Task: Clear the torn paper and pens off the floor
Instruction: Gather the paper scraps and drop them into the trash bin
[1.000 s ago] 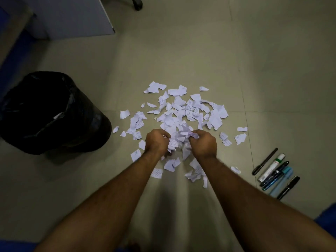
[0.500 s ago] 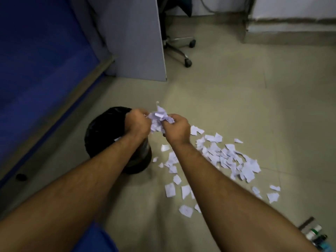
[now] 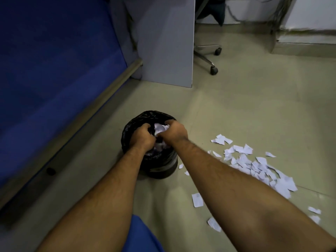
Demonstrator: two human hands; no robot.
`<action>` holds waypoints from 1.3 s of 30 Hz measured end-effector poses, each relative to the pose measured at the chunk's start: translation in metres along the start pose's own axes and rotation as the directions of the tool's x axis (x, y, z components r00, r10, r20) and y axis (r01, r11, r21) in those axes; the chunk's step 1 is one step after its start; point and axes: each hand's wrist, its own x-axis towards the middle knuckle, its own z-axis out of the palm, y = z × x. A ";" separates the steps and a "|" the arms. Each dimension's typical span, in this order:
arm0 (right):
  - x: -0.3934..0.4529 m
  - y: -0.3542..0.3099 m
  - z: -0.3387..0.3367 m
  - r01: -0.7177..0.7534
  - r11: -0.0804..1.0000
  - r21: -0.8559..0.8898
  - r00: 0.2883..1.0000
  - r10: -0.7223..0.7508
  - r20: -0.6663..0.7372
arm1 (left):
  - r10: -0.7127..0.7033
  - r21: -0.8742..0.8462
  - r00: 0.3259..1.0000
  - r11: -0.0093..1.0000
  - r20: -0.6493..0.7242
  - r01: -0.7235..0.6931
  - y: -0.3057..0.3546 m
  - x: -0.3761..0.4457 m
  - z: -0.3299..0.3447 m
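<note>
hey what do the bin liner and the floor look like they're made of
Bin liner: seems thin black plastic film, glossy, crinkled at the rim. Floor: looks like beige tile, smooth with a dull sheen; a faint joint line shows, though vinyl is possible.

Floor (image 3: pixel 254 106): beige tile, faint grout line at right. Black-lined bin (image 3: pixel 160 170) stands on it, lower centre. Torn paper scraps (image 3: pixel 258 166) lie scattered right of bin, densest cluster well right; few stray pieces (image 3: pixel 197 200) nearer camera, two small bits just beside bin base. Grey panel (image 3: pixel 169 51) stands on floor behind bin. Chair castors (image 3: pixel 214 70) rest on floor right of panel. Blue partition (image 3: pixel 54 79) with wooden base strip meets floor along left.
</note>
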 end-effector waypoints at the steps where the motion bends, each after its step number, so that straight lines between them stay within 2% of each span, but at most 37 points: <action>1: 0.000 -0.002 0.001 0.011 1.000 -0.011 1.000 -0.011 -0.005 | -0.005 -0.003 1.000 1.000 0.007 0.005 -0.001 0.001 0.000; 5: 0.003 -0.003 -0.006 0.008 1.000 -0.021 0.999 -0.009 -0.039 | -0.010 -0.061 1.000 0.998 0.017 0.011 0.004 0.003 0.000; 9: 0.000 0.006 -0.015 -0.003 0.993 0.119 0.989 0.021 -0.145 | 0.032 -0.099 0.999 0.994 -0.025 -0.035 0.031 -0.006 0.006; 12: -0.003 0.019 -0.028 0.003 0.970 0.241 0.970 0.056 -0.236 | 0.114 -0.098 0.993 0.989 0.043 -0.109 0.060 -0.020 0.017; 17: -0.014 0.068 -0.055 0.003 0.934 0.356 0.901 0.152 -0.406 | 0.160 0.085 0.975 0.981 0.157 -0.175 0.099 -0.036 0.058; 21: -0.024 0.145 -0.078 -0.117 0.919 0.377 0.842 0.293 -0.454 | 0.205 0.245 0.950 0.933 0.237 -0.263 0.121 -0.062 0.126; 24: -0.037 0.213 -0.088 -0.242 0.925 0.294 0.866 0.342 -0.364 | 0.247 0.233 0.908 0.913 0.339 -0.335 0.124 -0.084 0.184; 27: -0.055 0.290 -0.095 -0.283 0.959 0.008 0.931 0.277 -0.238 | 0.239 0.240 0.856 0.894 0.459 -0.379 0.116 -0.101 0.250; 30: -0.072 0.353 -0.098 -0.339 0.910 -0.241 0.926 0.277 -0.256 | 0.234 0.304 0.810 0.842 0.538 -0.445 0.107 -0.110 0.304; 32: -0.078 0.377 -0.101 -0.389 0.854 -0.345 0.909 0.297 -0.291 | 0.259 0.378 0.794 0.770 0.550 -0.513 0.107 -0.112 0.325; 35: -0.075 0.402 -0.107 -0.440 0.817 -0.373 0.881 0.312 -0.357 | 0.403 0.466 0.760 0.614 0.509 -0.637 0.117 -0.109 0.357; 36: -0.071 0.407 -0.111 -0.451 0.807 -0.382 0.875 0.315 -0.368 | 0.423 0.469 0.750 0.595 0.508 -0.653 0.123 -0.105 0.363; 39: -0.060 0.427 -0.126 -0.492 0.788 -0.370 0.860 0.375 -0.345 | 0.272 0.449 0.726 0.635 0.631 -0.628 0.136 -0.088 0.380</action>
